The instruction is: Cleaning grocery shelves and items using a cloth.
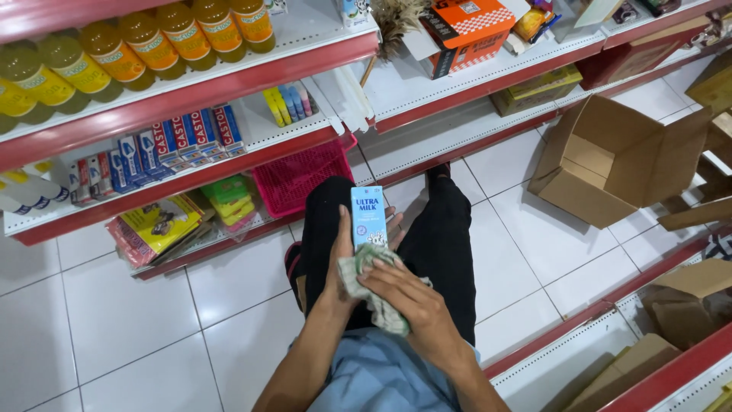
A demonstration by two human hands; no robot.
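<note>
Here, one slim blue carton (368, 216) stands upright above the person's lap, and everything else can be placed from it. The left hand (345, 267) is closed round its lower half, thumb up along the near edge, with fingertips showing past the far side. The right hand (408, 294) sits just below and right of the carton, fingers curled over a single pale green checked cloth (375, 294) that is pressed against the carton's bottom end; part of the cloth hangs down past the wrist.

Behind the carton lie the person's two legs in dark trousers, stretched over the white tiled floor (137, 305). Just left of the carton's top, one pink plastic basket (301, 177) sits on the lowest shelf. Farther left on that shelf are a small stack of green and yellow packets (227, 200) and one yellow pack in clear wrap (156, 225).

Up and left of the carton, a row of blue and red boxes (164, 145) fills the middle shelf; I count about nine, though the leftmost are hard to separate. Above them stand at least seven orange-yellow bottles (145, 38), the row running out of view.

Up and right of the carton, one orange box (467, 30) rests on a shelf. Well to the right, one open cardboard box (618, 160) stands on the floor, flaps spread, with further cardboard pieces beyond it.
</note>
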